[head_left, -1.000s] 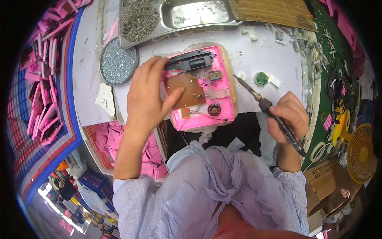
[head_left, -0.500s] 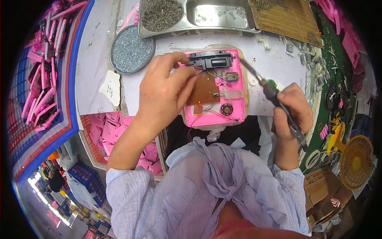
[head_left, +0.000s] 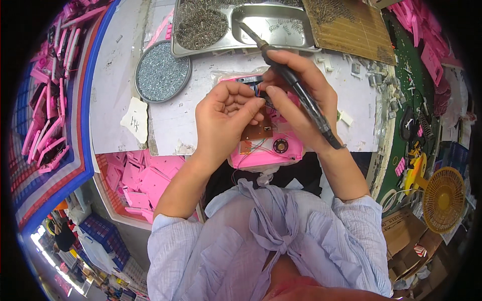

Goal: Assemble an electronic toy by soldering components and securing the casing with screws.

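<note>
A pink plastic housing (head_left: 266, 158) lies open on the worktable, with a brown circuit board (head_left: 258, 131), thin coloured wires and a small round speaker (head_left: 280, 146) inside. At its upper part, my left hand (head_left: 228, 113) is closed in a pinch on thin wires (head_left: 257, 90), red and blue. My right hand (head_left: 306, 95) grips a tool shaped like a soldering iron (head_left: 301, 95), black-handled with a slim metal barrel, its tip pointing up and away. That hand's thumb and finger reach the same wires. Both hands mostly cover the black part (head_left: 248, 79) at the housing's top.
A round dish of small screws (head_left: 163, 70) stands left of the hands. Behind is a metal tray (head_left: 241, 47) of springs, beside a brown board (head_left: 346, 30). Pink parts fill a bin (head_left: 113, 195) at lower left. A yellow fan (head_left: 443, 199) stands at right.
My right hand has come left over the housing, swinging the tool's tip up toward the tray. My left hand has shifted slightly right and down, now pinching wires beside the right fingers.
</note>
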A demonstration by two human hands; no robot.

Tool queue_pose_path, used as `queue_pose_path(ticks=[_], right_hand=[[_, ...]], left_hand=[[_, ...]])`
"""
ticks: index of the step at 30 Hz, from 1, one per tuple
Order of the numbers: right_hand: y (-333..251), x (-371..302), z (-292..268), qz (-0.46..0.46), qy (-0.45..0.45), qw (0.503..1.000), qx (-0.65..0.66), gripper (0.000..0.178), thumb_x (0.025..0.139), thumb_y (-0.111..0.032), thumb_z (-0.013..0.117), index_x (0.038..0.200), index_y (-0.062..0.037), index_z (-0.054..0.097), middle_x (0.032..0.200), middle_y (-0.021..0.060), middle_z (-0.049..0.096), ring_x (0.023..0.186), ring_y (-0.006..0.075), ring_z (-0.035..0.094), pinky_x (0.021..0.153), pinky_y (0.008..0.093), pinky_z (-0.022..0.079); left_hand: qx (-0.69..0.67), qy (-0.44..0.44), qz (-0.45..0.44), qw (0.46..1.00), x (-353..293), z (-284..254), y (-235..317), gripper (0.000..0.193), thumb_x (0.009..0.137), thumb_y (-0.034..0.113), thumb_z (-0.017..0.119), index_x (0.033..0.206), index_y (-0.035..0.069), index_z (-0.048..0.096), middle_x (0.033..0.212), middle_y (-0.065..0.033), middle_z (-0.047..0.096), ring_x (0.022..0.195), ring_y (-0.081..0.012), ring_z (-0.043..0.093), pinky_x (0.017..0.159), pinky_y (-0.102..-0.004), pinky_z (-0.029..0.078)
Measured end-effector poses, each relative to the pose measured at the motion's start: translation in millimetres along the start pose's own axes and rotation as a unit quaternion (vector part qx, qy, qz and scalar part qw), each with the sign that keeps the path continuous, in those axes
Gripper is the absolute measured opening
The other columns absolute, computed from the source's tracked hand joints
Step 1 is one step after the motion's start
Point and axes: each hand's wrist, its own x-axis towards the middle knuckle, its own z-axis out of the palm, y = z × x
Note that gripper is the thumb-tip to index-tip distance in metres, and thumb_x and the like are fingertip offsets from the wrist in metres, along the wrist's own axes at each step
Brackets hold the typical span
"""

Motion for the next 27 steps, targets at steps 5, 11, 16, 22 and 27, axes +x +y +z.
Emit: queue_pose_path(ticks=[5, 11, 16, 22, 27], right_hand=[[2, -9, 4, -0.077, 0.003, 0.995, -0.057, 0.046, 0.088, 0.004, 0.069, 0.131, -0.0093, 0.065, 0.099, 0.0093, 0.070, 0.084, 0.0172, 0.069, 0.077, 0.0284, 0.056], [5, -8, -5, -0.043, 0.018, 0.996, -0.081, 0.050, 0.082, 0.006, 0.072, 0.130, -0.0083, 0.066, 0.098, 0.0092, 0.070, 0.085, 0.0191, 0.070, 0.076, 0.0302, 0.056], [7, -9, -2, -0.086, 0.022, 0.989, -0.121, 0.050, 0.081, 0.005, 0.073, 0.129, -0.0087, 0.066, 0.095, 0.0105, 0.069, 0.084, 0.0236, 0.070, 0.075, 0.0299, 0.056], [3, -30, -4, -0.188, 0.006, 0.940, -0.284, 0.054, 0.073, 0.007, 0.076, 0.124, -0.0099, 0.069, 0.095, 0.0083, 0.069, 0.087, 0.0274, 0.069, 0.104, 0.0537, 0.046], [23, -45, -2, -0.205, 0.028, 0.939, -0.275, 0.054, 0.073, 0.005, 0.079, 0.124, -0.0095, 0.068, 0.098, 0.0088, 0.071, 0.088, 0.0270, 0.069, 0.107, 0.0540, 0.045]], left_hand=[[0.275, 0.034, 0.224, 0.934, 0, -2, -10, 0.007, 0.096, 0.003, 0.070, 0.100, -0.003, 0.070, 0.086, -0.0072, 0.072, 0.072, -0.0107, 0.070, 0.063, -0.0243, 0.057], [0.086, 0.015, 0.056, 0.995, -2, 0, -3, 0.010, 0.095, 0.007, 0.073, 0.101, -0.001, 0.072, 0.081, -0.0068, 0.071, 0.066, -0.0099, 0.067, 0.060, -0.0245, 0.054], [0.271, 0.010, 0.157, 0.950, 2, -5, 9, 0.009, 0.091, 0.009, 0.075, 0.093, 0.000, 0.072, 0.079, -0.0069, 0.069, 0.067, -0.0116, 0.064, 0.061, -0.0266, 0.051], [0.322, -0.027, 0.183, 0.928, 8, -19, 11, 0.010, 0.086, 0.008, 0.077, 0.089, 0.001, 0.071, 0.088, -0.0091, 0.064, 0.066, -0.0176, 0.057, 0.061, -0.0290, 0.047], [0.376, -0.034, 0.217, 0.900, 10, -10, 1, 0.012, 0.078, 0.010, 0.079, 0.081, 0.002, 0.071, 0.100, -0.0112, 0.060, 0.087, -0.0263, 0.060, 0.074, -0.0374, 0.049]])
